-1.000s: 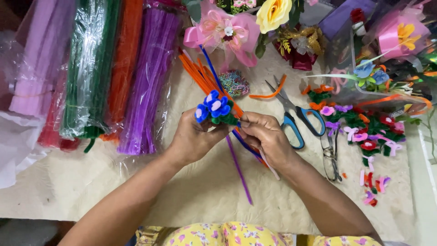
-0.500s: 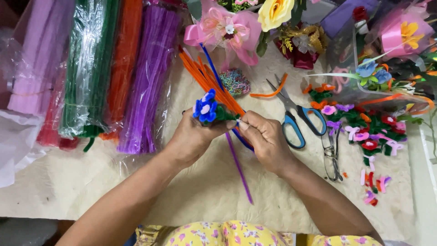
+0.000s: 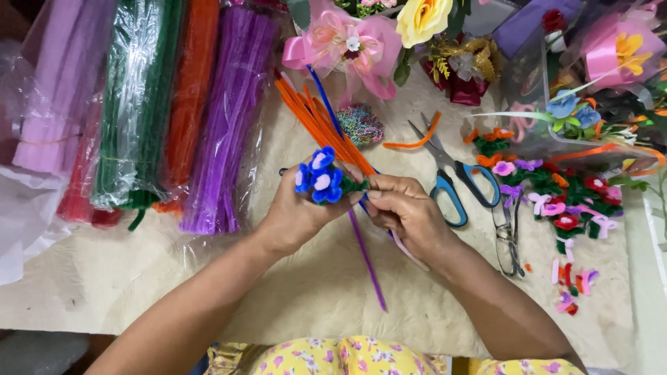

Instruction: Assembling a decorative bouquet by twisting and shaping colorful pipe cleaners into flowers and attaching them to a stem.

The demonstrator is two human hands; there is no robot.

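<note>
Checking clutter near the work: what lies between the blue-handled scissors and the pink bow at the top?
In the head view, between the scissors and the pink bow lie a curved orange pipe cleaner and a small beaded heart.

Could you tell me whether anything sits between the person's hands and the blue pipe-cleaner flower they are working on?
Nothing visible does: the left hand already grips the blue flower, and the right hand pinches its green stem.

Fuzzy chenille stock on matt woven cloth.
Blue pipe-cleaner flower: fuzzy, matt. Bundled pipe cleaners: glossy, crinkled clear plastic sleeves. Scissors: bright metal blades, smooth blue plastic handles. Pink bow: satin sheen. Counter: cream cloth, coarse.
</note>
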